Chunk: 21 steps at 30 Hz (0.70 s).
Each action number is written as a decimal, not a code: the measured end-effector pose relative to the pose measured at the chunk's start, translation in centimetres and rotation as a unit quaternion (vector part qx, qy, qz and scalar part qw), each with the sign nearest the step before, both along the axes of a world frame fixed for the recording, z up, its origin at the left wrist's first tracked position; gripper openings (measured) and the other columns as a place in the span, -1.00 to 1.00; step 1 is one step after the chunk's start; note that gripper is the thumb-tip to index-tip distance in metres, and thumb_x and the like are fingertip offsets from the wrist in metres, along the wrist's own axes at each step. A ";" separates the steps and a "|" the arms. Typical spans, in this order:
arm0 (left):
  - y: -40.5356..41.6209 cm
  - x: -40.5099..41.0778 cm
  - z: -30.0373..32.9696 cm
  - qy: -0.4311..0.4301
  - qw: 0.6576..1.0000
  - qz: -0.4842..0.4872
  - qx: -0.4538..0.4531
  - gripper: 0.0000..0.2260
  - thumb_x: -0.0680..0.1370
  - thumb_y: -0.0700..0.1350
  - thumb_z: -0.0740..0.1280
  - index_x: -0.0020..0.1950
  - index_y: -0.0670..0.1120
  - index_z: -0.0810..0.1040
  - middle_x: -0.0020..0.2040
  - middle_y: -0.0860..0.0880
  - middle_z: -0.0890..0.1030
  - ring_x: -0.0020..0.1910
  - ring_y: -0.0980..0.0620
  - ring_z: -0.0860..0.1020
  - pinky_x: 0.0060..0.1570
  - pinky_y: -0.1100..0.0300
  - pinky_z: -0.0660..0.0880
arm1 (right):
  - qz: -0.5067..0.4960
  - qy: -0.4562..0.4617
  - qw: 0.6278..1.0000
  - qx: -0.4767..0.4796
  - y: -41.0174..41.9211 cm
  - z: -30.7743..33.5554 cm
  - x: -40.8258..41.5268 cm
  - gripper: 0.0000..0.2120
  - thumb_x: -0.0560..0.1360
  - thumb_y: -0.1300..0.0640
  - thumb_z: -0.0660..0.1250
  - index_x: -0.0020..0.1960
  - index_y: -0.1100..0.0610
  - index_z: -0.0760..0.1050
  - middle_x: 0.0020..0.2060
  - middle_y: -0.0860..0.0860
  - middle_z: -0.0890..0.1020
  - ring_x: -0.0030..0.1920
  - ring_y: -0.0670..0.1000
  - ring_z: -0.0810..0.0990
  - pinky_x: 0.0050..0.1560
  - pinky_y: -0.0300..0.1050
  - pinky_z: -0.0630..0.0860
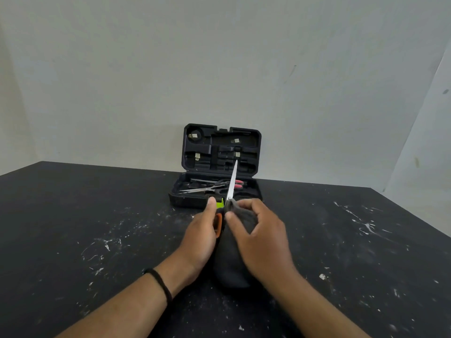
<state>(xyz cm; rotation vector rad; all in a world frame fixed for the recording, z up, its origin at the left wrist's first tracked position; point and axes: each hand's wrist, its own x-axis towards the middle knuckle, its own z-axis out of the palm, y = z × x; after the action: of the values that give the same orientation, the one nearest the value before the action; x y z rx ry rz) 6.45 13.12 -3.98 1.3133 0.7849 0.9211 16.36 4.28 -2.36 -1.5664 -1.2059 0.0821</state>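
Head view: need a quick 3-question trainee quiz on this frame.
1. Fill in: the left hand grips scissors with an ____ handle.
2. What does the right hand pinch at the blade? A cloth; B tape; C pliers.
3. True or false: the case behind is shut.
Key: 1 orange; 2 A; 3 false.
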 end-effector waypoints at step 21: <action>1.1 -0.6 -0.9 0.266 0.894 0.050 0.358 -0.32 0.53 0.11 0.44 0.57 0.23 0.18 0.15 0.14 0.38 -0.05 0.41 0.48 0.05 0.49 0.44 | -0.043 0.092 0.994 0.050 0.4 -0.2 2.7 -0.89 0.59 0.12 0.35 -0.10 -0.02 0.59 -0.23 -0.12 0.66 -0.15 -0.14 0.62 -0.10 -0.18 0.54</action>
<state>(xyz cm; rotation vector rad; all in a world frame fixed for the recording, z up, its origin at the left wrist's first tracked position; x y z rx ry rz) 5.86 14.27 -4.92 2.2548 0.9768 0.9845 19.02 4.64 -2.60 -1.4877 -0.9829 0.1062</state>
